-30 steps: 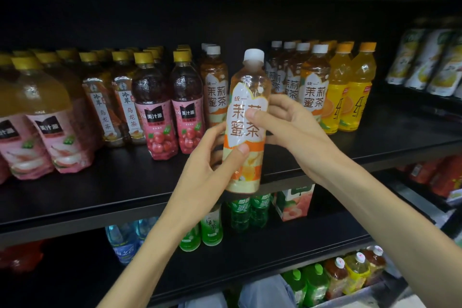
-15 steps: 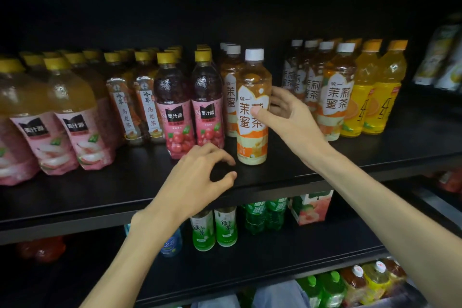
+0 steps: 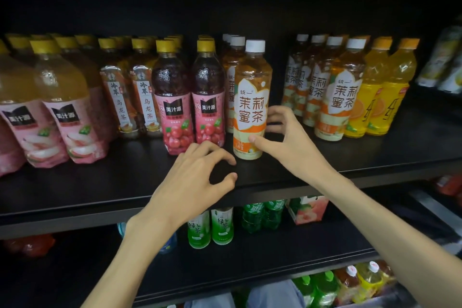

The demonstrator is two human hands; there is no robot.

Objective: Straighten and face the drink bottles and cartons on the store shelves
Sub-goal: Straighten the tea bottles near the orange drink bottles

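Nearest the camera, the left hand (image 3: 197,177) hovers over the front edge of the black upper shelf (image 3: 100,190). Its fingers (image 3: 220,151) are loosely curled and apart, and they hold nothing; whether a fingertip touches the neighbouring bottle cannot be told.

Just beyond, the right hand (image 3: 287,142) grips the lower part of the white-capped amber tea bottle with a cream and orange label (image 3: 251,105). The thumb presses the front of the label near its base, and the other fingers wrap round the right side and behind.

That bottle stands upright on the upper shelf, label forward, at the head of its row, just beside the two dark red juice bottles with pink labels and yellow caps (image 3: 192,97).

Judgement: the step in hand is seating and facing this bottle. The next move calls for a slight twist to square the label, alignment with the neighbouring fronts, and then release.

Further right stand more tea bottles of the same kind (image 3: 342,97).
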